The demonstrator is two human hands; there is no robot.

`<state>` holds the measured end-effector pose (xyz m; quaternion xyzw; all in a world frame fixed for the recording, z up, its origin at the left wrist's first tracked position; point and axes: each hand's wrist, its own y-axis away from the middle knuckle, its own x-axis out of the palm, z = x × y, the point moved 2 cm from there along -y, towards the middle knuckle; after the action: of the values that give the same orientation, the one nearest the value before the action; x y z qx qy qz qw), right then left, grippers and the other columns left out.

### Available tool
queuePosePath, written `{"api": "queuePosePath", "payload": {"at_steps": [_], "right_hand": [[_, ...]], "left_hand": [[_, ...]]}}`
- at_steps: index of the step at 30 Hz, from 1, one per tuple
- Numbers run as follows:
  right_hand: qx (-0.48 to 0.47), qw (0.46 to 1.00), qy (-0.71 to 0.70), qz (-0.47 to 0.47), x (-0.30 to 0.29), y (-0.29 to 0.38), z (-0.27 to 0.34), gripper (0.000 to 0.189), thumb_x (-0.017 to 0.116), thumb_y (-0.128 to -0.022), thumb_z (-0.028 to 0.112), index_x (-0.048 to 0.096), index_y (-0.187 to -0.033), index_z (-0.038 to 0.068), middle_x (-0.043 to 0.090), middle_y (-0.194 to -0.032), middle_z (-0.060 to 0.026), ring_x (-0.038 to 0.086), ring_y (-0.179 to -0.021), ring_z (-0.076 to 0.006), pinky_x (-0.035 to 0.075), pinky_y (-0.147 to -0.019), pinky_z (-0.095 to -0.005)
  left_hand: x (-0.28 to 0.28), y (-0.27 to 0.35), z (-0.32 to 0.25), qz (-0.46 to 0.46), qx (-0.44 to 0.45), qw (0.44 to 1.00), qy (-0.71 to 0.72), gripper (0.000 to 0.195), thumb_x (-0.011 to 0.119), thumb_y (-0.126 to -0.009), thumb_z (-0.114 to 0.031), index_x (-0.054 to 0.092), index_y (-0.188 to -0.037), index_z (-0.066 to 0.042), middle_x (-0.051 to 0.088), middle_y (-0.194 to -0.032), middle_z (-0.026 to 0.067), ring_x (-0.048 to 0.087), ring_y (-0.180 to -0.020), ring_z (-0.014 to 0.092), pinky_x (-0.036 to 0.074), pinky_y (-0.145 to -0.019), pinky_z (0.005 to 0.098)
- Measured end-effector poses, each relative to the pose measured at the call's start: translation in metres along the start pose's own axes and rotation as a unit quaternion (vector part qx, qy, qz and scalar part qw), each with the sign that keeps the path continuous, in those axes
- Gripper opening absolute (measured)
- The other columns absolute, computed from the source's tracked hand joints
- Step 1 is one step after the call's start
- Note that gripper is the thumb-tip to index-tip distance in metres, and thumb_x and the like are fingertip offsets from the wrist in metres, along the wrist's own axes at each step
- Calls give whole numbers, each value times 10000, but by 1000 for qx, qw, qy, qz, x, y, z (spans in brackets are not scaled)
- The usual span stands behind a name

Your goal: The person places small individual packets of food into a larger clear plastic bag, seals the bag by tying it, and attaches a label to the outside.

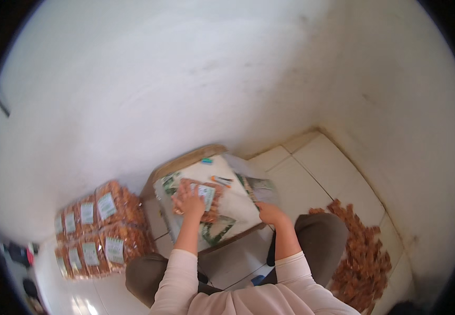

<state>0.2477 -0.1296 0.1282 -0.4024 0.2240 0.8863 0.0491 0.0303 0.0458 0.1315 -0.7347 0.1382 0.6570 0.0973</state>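
My left hand (190, 202) lies with spread fingers on a clear plastic packet of reddish-brown pieces (211, 214) that bears a pale printed label (207, 195). The packet rests on a low table with a white and green top (227, 204). At the table's right edge is my right hand (270, 213), its fingers curled; whether they hold the edge or a thing there is unclear. Beyond the packet lie an orange and white tool, perhaps a cutter (222, 181), and a small blue-green item (207, 161).
Labelled packets stand stacked in two rows (101, 232) on the tiled floor at the left. Many loose reddish-brown pieces (363, 260) lie in a heap at the right, beside my knee. A grey, crumpled plastic sheet or bag (265, 189) is at the table's right. White walls (196, 86) rise behind.
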Motion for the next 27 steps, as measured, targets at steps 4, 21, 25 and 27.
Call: {"api": "queuePosePath", "payload": {"at_steps": [4,21,25,27], "right_hand": [[-226,893,-257,-293,-119,121,104,381,410,-913,76,477,-1285,37,430,-1360,-170,379,-1286,-305,312,-1040,-348],[-2,555,-710,-433,-43,217,-177,648,363,-902,590,249,-1428,227,249,-1480,-64,320,-1306,-339,227,-1015,-581],[-231,399,-728,-508,-105,263,-159,697,363,-895,606,219,-1428,180,219,-1470,-83,325,-1304,-330,314,-1007,-542],[-220,405,-635,-620,-106,266,-186,694,394,-896,585,237,-1419,157,214,-1469,-96,348,-1283,-328,341,-1008,-514]], "left_hand": [[-32,12,-80,-8,135,916,378,569,489,-916,-358,359,-1370,-42,315,-1434,183,256,-1344,340,192,-1096,454],[-90,284,-382,213,635,652,356,652,362,-913,-534,240,-1443,-175,175,-1515,90,161,-1387,309,156,-1072,528],[-45,274,-397,67,680,718,134,600,409,-905,-484,301,-1424,-203,119,-1524,103,89,-1396,341,123,-1059,601],[-23,261,-390,118,580,805,-52,599,445,-893,-466,291,-1428,-243,120,-1528,66,81,-1398,335,108,-1034,662]]}}
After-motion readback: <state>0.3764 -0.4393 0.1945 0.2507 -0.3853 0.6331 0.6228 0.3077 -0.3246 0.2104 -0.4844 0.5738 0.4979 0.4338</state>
